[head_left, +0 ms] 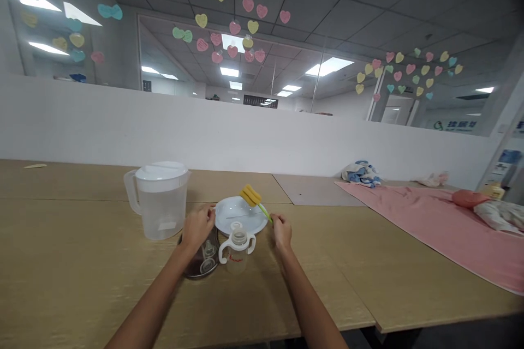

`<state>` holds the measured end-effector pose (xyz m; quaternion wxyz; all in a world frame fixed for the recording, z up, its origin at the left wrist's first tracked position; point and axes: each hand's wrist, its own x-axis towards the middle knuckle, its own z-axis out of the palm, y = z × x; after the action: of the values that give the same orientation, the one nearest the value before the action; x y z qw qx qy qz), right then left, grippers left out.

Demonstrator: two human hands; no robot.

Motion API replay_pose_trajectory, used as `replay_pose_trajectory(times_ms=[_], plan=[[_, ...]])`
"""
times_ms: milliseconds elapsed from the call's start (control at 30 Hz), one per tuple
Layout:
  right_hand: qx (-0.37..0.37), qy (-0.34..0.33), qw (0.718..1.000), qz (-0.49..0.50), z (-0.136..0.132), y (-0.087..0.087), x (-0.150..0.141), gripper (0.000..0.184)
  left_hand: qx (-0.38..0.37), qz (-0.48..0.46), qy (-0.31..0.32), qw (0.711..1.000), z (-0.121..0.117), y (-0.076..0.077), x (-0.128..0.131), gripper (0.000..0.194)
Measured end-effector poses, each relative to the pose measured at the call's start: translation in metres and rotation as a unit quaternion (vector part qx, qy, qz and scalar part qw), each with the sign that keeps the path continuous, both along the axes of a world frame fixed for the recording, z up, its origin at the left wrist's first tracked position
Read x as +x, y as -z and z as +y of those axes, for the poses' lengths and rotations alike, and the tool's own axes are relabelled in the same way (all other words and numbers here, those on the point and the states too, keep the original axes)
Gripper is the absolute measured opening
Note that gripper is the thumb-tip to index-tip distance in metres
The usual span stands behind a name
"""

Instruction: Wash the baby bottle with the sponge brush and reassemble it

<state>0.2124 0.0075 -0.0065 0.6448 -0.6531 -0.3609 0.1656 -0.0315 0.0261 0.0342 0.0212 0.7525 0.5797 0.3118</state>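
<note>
My right hand pinches the green handle of a bottle brush with a yellow sponge head. The sponge is held above the far right of a shallow white bowl. At the bowl's left rim is my left hand, fingertips closed on the edge. In front of the bowl stands an uncapped clear baby bottle with two white handles. Below my left wrist, partly covered by it, a dark round metal dish holds a clear nipple and a ring-shaped part.
A lidded translucent pitcher with liquid stands left of my left hand. On the right lies a pink cloth with a reddish item and a whitish cloth on it. A blue-and-white cloth sits by the back wall.
</note>
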Motion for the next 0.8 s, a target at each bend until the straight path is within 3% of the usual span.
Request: replay_pose_trajectory(times_ms=[67,167,300,433,600,800], plan=[[0.013,0.001,1.000,-0.006,0.001,0.002,0.001,0.026,-0.027,0.019,0.074,0.997,0.007,-0.009,0.015,0.032],[0.027,0.002,1.000,-0.011,0.001,0.005,0.002,0.025,-0.088,0.057,0.134,0.985,0.020,-0.018,0.038,0.020],[0.025,0.003,1.000,-0.012,0.002,0.006,0.002,0.026,-0.182,0.107,0.168,0.963,0.035,-0.016,0.055,0.023],[0.011,0.002,1.000,-0.011,0.002,0.006,0.000,0.026,-0.213,0.118,0.173,0.955,0.040,-0.009,0.059,0.032],[-0.013,0.011,1.000,-0.012,-0.001,0.003,0.000,0.026,-0.201,0.063,0.166,0.963,0.040,-0.005,0.059,0.030],[-0.026,0.025,0.998,-0.046,-0.005,-0.002,-0.004,0.025,-0.078,-0.123,0.108,0.983,0.030,-0.013,0.032,0.028]])
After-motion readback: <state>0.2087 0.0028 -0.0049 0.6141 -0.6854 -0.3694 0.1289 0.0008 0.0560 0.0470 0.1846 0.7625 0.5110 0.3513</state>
